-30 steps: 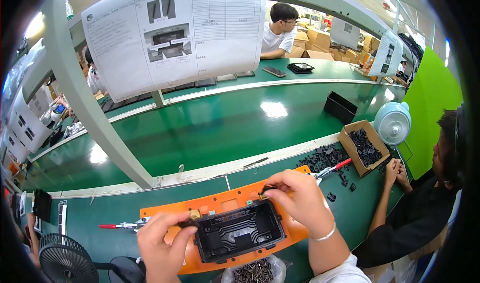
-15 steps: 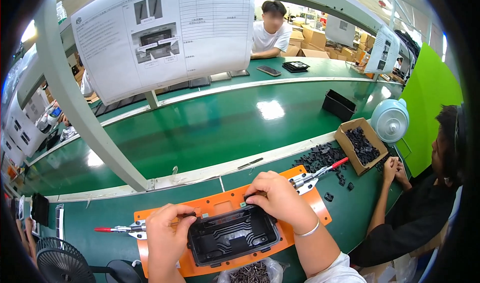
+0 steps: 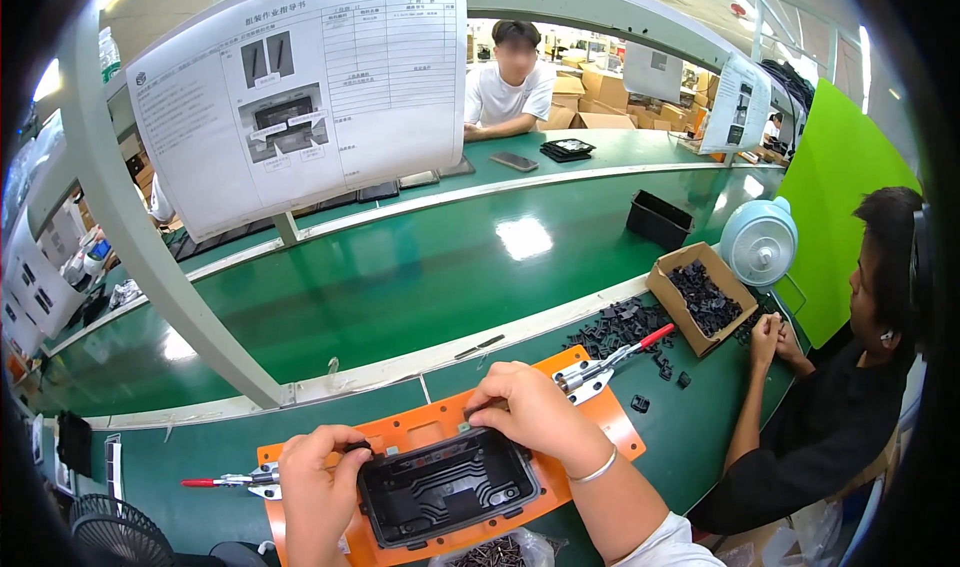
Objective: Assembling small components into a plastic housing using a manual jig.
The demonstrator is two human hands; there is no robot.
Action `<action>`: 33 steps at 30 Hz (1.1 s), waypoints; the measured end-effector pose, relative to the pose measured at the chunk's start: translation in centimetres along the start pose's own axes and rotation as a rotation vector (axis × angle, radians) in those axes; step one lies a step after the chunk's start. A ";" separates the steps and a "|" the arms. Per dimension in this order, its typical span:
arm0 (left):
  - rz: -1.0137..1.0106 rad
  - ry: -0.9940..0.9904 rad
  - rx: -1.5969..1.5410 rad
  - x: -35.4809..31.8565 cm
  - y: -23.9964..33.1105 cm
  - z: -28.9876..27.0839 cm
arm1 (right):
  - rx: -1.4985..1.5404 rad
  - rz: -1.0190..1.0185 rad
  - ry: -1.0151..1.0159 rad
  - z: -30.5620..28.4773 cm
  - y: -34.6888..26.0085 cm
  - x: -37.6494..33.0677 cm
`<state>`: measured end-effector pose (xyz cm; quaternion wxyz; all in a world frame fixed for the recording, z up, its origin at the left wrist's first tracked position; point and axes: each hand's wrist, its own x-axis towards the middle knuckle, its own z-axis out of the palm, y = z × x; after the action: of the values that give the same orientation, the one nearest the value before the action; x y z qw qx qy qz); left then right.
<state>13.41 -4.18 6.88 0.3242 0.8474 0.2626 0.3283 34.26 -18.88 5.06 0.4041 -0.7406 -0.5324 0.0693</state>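
An open black plastic housing [image 3: 462, 523], a rectangular box with ribbed inner walls, sits on an orange fixture plate [image 3: 618, 431]. At its far left corner, the thumb and forefinger of my left hand [image 3: 322, 479] pinch a small black part [image 3: 358, 447]. My right hand [image 3: 528, 409] wears a bracelet at the wrist and reaches over the far right edge. Its thumb and fingers are pinched on a small dark piece at the rim, mostly hidden by the fingers. Red-handled toggle clamps flank the housing: a left clamp [image 3: 240, 480] and a right clamp [image 3: 598, 371].
A bag of screws [image 3: 498, 551] lies at the near edge. Loose black parts [image 3: 620, 329] are heaped beside a cardboard box [image 3: 735, 329] at right, near a co-worker [image 3: 800, 447]. A black fan [image 3: 115, 527] stands at lower left; a black bin [image 3: 660, 219] stands farther back.
The whole view has shifted, with the scene sliding slightly left. Both hands keep about the same places at the housing's far corners, still pinched.
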 end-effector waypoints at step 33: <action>-0.012 -0.155 0.132 1.3 -1.4 2.0 | -0.050 0.053 -0.110 -0.4 0.2 1.2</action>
<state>15.35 -3.17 5.25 0.2891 0.8881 0.2630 0.2420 35.10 -18.12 5.54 0.3537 -0.7593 -0.5356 0.1072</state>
